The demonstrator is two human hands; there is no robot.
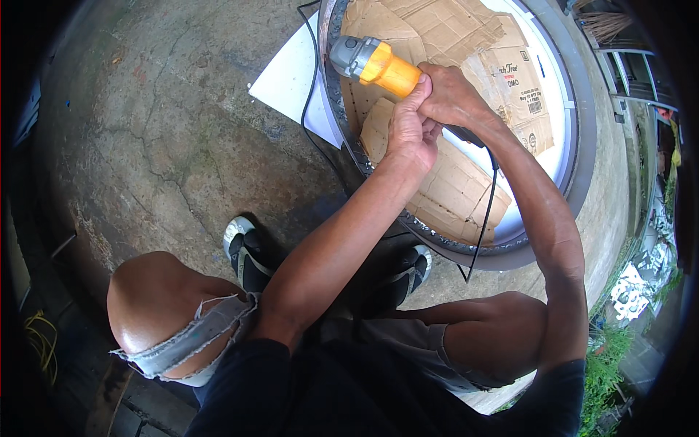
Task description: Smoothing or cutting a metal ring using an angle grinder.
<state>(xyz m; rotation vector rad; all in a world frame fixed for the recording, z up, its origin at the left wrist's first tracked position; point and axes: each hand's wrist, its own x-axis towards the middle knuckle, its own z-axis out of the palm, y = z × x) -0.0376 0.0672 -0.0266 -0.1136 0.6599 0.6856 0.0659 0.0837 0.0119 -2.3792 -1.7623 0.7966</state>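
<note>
An angle grinder (389, 70) with a yellow body and grey gear head points to the upper left over a round dark metal rim (577, 138). My right hand (456, 96) wraps around the rear of its body. Just below, my left hand (415, 130) is closed against the tool's underside, its thumb on the yellow housing and its fingers curled. The grinder's disc, if any, is hidden. A black cord (486, 211) hangs from the tool's back end, beside my right wrist, and passes over the near edge of the rim.
Brown cardboard pieces (459, 178) lie inside the rim on a white surface. A white sheet (295, 76) sticks out on the left, crossed by another stretch of black cable (309, 109). Cracked concrete (167, 124) spreads leftward. Bristles (604, 28) and green plants (608, 364) are at right.
</note>
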